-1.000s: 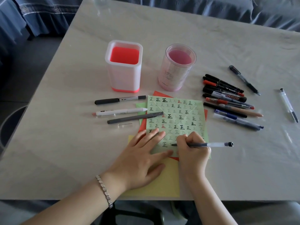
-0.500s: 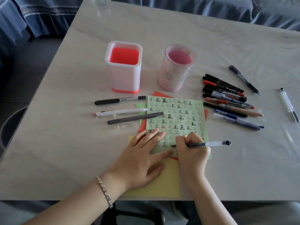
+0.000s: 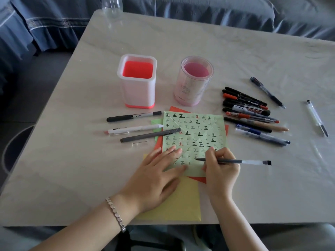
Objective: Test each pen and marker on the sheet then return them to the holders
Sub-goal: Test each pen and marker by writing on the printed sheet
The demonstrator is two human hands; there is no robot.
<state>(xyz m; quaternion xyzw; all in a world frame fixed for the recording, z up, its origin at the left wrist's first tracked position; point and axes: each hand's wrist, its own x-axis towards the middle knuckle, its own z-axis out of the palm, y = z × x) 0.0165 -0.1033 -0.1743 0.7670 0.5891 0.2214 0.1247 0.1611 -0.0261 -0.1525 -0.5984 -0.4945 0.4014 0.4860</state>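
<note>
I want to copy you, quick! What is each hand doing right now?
Left hand: open, pressing flat on the green sheet.
Right hand: closed round the pen, tip on the sheet.

— How much of the green sheet (image 3: 195, 131) is covered?
— Its near left corner lies under the left hand (image 3: 155, 178); fingers (image 3: 213, 154) of the right hand (image 3: 221, 171) hide the grip of the pen (image 3: 235, 161)
— And the bottle (image 3: 112, 8)?
— Cut off by the top edge. The print on the round holder (image 3: 190, 87) is too small to read, and the pile of pens (image 3: 250, 113) overlaps too much to count
</note>
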